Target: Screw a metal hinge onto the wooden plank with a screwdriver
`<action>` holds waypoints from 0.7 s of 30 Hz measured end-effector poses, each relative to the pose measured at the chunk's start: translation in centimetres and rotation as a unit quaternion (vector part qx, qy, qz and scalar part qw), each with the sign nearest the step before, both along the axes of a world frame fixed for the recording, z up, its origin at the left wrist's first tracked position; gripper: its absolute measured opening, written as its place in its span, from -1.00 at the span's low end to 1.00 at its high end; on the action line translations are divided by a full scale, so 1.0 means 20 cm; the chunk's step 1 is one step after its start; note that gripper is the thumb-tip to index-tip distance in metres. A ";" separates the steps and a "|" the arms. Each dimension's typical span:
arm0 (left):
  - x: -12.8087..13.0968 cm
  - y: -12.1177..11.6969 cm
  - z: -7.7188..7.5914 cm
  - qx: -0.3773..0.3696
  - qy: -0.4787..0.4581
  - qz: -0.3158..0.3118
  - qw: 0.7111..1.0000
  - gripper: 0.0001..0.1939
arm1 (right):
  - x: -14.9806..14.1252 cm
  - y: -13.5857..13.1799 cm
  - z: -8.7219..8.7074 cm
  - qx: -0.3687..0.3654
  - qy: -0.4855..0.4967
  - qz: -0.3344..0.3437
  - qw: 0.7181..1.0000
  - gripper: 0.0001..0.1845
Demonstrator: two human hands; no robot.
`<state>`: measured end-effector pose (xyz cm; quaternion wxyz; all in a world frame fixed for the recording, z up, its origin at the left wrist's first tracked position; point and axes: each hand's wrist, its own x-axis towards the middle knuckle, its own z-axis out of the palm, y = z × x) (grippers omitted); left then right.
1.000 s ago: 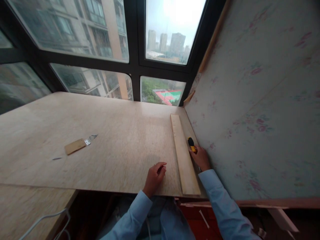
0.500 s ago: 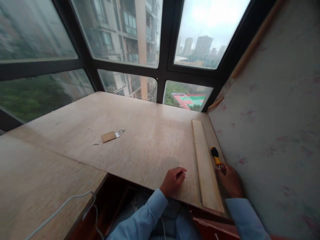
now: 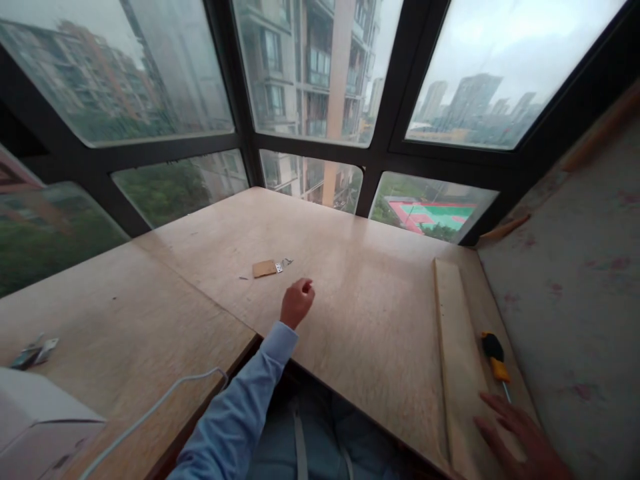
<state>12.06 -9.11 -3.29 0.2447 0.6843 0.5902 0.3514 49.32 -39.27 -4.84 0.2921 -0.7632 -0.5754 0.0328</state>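
My left hand is raised over the wooden tabletop with its fingers curled closed; what they hold, if anything, is hidden. Just beyond it lie a small brown cardboard piece and a silver metal plate with holes at its right end. At the lower right, my right hand is open, fingers spread, over the near part of a long pale wooden board. Close past its fingertips, a screwdriver with a black and yellow handle rests between the board and the wall.
A floral-papered wall bounds the right side, and dark-framed windows stand behind the tabletop. On the left are a white box, small metal parts and a white cable. The tabletop has a notched front edge.
My right hand has let go of the screwdriver and drawn back from it, fingers spreading. My left hand has moved left and forward, towards the cardboard piece. The view has turned left.
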 end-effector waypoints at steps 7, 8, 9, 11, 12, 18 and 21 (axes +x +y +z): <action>-0.38 0.43 0.03 0.021 0.258 0.070 0.963 -0.55 | -0.10 0.25 0.08 -0.026 0.030 0.172 0.984 -0.55; -0.40 0.46 0.03 0.016 0.270 0.050 0.961 -0.53 | -0.11 0.29 0.10 -0.034 0.033 0.176 0.983 -0.54; -0.43 0.49 0.02 0.009 0.278 0.030 0.960 -0.51 | -0.11 0.32 0.12 -0.043 0.037 0.180 0.982 -0.53; -0.45 0.52 0.02 -0.008 0.283 0.001 0.959 -0.49 | -0.12 0.40 0.15 -0.054 0.044 0.188 0.980 -0.53; -0.46 0.53 0.01 -0.014 0.283 -0.008 0.959 -0.50 | -0.12 0.43 0.17 -0.057 0.050 0.195 0.978 -0.54; -0.47 0.56 0.00 -0.022 0.273 -0.025 0.961 -0.55 | -0.16 0.62 0.20 -0.070 0.096 0.227 0.967 -0.60; -0.47 0.57 0.00 -0.009 0.258 -0.028 0.966 -0.55 | -0.19 0.66 0.18 -0.066 0.107 0.235 0.964 -0.62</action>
